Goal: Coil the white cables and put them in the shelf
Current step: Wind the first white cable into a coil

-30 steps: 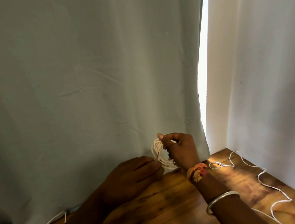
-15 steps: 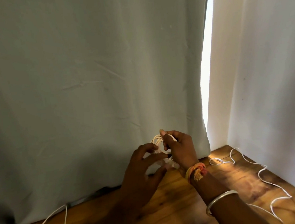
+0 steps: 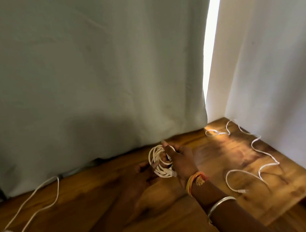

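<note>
A coiled white cable (image 3: 157, 161) is held just above the wooden table (image 3: 102, 179), near the curtain's lower edge. My right hand (image 3: 180, 159) grips the coil from its right side, with the index finger up along the loops. My left hand (image 3: 141, 178) lies low on the coil's left and pinches its plug end. A second white cable (image 3: 259, 151) snakes loose over the table's right part. A third white cable (image 3: 35, 198) trails over the left part.
A grey-green curtain (image 3: 89, 75) hangs straight ahead down to the table. A white wall (image 3: 283, 67) closes the right side, with a bright gap beside the curtain. The table's right edge (image 3: 293, 203) drops off at the lower right.
The view has tilted down, so more of the table and both loose cables show. Both hands have lowered the coil towards the table. My left hand has shifted below the coil.
</note>
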